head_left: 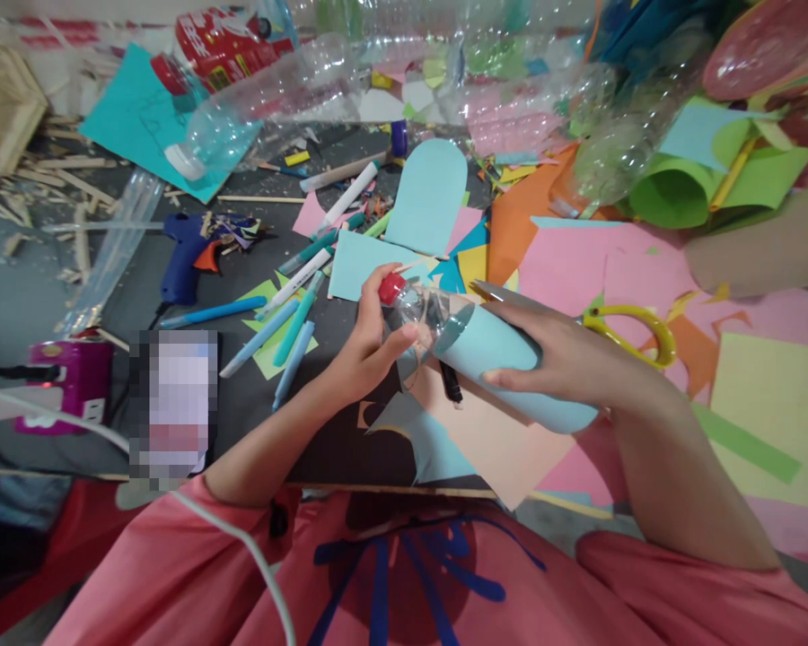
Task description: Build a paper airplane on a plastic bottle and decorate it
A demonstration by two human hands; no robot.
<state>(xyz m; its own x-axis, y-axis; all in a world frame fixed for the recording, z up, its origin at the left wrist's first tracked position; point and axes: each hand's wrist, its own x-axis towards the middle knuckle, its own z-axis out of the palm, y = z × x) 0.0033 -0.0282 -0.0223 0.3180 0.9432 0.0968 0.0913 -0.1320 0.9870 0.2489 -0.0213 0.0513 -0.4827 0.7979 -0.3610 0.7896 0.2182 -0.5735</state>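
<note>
A clear plastic bottle (432, 316) with a red cap (391, 288) lies tilted between my hands over the table. Light blue paper (502, 345) wraps its body, leaving the clear shoulder and neck bare. My left hand (372, 352) grips the neck end, fingers behind the cap and thumb at the bottle's shoulder. My right hand (557, 345) is closed around the paper-covered body, thumb on the near side. Just beyond the right hand lie yellow-handled scissors (666, 339), blades partly hidden. A black pen or marker (451, 384) shows below the bottle, on peach paper (505, 440).
Left of me are a blue glue gun (183, 260), several markers (259, 336), a blurred phone (175, 404) and a magenta power strip (67, 381) with cables. Clear bottles (276, 99) crowd the back. Coloured paper (572, 269) covers the right; another person's arm (760, 238) reaches in there.
</note>
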